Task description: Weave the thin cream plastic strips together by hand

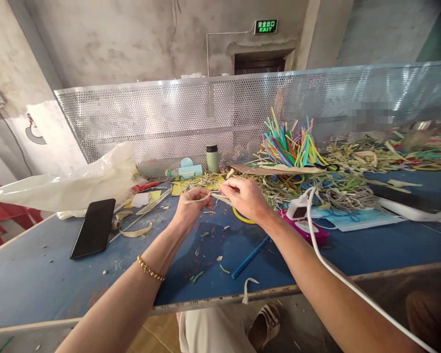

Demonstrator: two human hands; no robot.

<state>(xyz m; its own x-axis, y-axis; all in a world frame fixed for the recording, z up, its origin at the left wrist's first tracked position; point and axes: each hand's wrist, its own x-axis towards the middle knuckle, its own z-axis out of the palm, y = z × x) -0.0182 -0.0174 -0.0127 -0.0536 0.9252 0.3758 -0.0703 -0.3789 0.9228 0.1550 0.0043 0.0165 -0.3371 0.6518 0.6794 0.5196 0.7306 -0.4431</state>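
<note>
Both my hands meet above the middle of the blue table, joined by a pale, flat strip that looks like dried leaf or husk (220,197). My left hand (191,206) pinches one part of it, and a pale length crosses its fingers. Close beside it, my right hand (245,195) grips the strip between thumb and fingers. The strip's full length is partly hidden by the fingers. Under my right wrist a yellow ring (242,215) lies on the table, with a blue stick (250,257) nearer to me. Loose dried leaf pieces (202,182) lie on yellow paper just beyond.
On the left are a black phone (93,229) and a plastic bag (84,176). A green bottle (212,159) stands behind my hands. Coloured strips (292,144) and leaf heaps fill the right. A white cable (316,242) from a charger passes over my right arm. A perforated metal screen (161,117) backs the table.
</note>
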